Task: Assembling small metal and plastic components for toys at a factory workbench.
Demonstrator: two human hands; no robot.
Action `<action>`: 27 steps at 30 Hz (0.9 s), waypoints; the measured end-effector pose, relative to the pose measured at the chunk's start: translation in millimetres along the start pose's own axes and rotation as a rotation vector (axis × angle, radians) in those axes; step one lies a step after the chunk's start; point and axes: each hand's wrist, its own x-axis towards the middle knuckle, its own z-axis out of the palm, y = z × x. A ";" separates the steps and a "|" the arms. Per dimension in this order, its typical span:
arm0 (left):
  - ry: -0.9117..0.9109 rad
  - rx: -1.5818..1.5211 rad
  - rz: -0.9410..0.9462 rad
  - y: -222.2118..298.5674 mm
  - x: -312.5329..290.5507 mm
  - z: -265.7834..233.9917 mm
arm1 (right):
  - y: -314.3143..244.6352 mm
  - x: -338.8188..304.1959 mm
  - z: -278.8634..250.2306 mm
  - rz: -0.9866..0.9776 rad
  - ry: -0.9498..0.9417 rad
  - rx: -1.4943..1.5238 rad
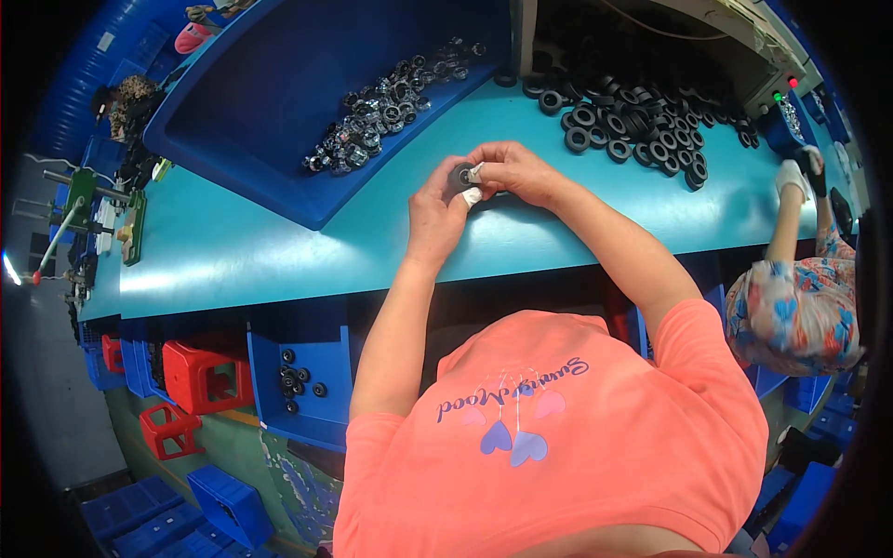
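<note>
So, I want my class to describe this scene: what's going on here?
A person in a coral shirt holds a small dark round piece between the left hand and right hand, over a turquoise table. Ahead, to the right, lies a heap of black rings; to the left, a blue bin holds shiny clear and dark pieces. Another person is at the table's right end.

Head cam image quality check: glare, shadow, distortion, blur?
Head view: pale glare on the teal table, whose straight front edge bows; black fisheye vignette all round; black rings sink into shadow toward the top; co-worker's floral sleeve looks soft; left hand and right hand read fairly clearly, the dark piece between them less so.
</note>
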 end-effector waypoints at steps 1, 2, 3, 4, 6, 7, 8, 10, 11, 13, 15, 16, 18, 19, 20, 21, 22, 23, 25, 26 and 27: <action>0.004 0.054 0.020 -2.9 1.4 -0.3 | -0.6 0.0 -0.3 0.000 0.004 -0.017; 0.009 0.107 0.040 -4.5 2.1 -0.5 | -0.7 -0.1 -0.3 -0.006 0.005 -0.022; 0.007 0.078 0.028 -5.2 2.1 -0.7 | -0.5 -0.3 0.0 -0.011 0.005 -0.027; 0.004 0.048 0.017 -2.5 2.5 -0.2 | -0.5 -0.8 -0.1 -0.018 0.007 -0.031; 0.031 -0.009 -0.020 -0.3 1.0 -0.9 | -2.6 -3.2 1.9 -0.014 -0.004 0.008; 0.052 -0.040 -0.043 1.1 -0.6 -2.9 | -5.8 -5.1 1.3 -0.015 0.000 0.027; 0.073 -0.071 -0.064 2.9 -1.6 -5.0 | -10.6 -4.7 -2.2 -0.002 0.024 -0.063; 0.110 0.068 0.018 16.6 -24.6 -25.6 | -22.6 -3.5 -12.2 0.026 0.077 -0.244; 0.129 0.141 0.058 23.8 -41.1 -41.5 | -28.9 -2.5 -20.8 -0.037 0.147 -0.459; 0.254 0.387 0.058 30.5 -86.2 -89.8 | -42.1 4.9 -43.1 -0.160 0.278 -0.883; 0.397 0.695 -0.043 27.2 -139.2 -145.7 | -54.4 15.8 -59.6 -0.295 0.408 -1.112; 0.446 0.872 -0.129 22.3 -166.7 -173.8 | -52.0 26.6 -74.4 -0.375 0.490 -1.186; 0.496 1.212 -0.354 4.8 -225.0 -224.7 | -49.7 46.0 -92.6 -0.370 0.547 -1.322; 0.500 1.351 -0.462 -5.8 -254.6 -245.5 | -47.6 57.1 -98.0 -0.357 0.552 -1.363; 0.499 1.466 -0.561 -14.9 -279.9 -260.8 | -46.3 65.5 -100.4 -0.296 0.562 -1.416; 0.517 1.479 -0.604 -19.1 -297.2 -269.0 | -45.3 72.6 -101.5 -0.232 0.572 -1.469; 0.548 1.441 -0.621 -14.0 -304.1 -263.6 | -44.4 80.4 -101.5 -0.171 0.578 -1.525; 0.578 1.344 -0.589 -11.3 -304.4 -260.2 | -41.5 87.0 -103.9 -0.167 0.569 -1.550; 0.608 1.056 -0.463 8.5 -277.4 -234.9 | -31.4 91.8 -112.3 -0.181 0.566 -1.574; 0.600 0.912 -0.378 20.9 -252.3 -215.2 | -26.1 91.4 -116.3 -0.200 0.570 -1.574; 0.567 0.801 -0.276 29.8 -227.3 -192.2 | -23.2 90.7 -118.3 -0.256 0.578 -1.555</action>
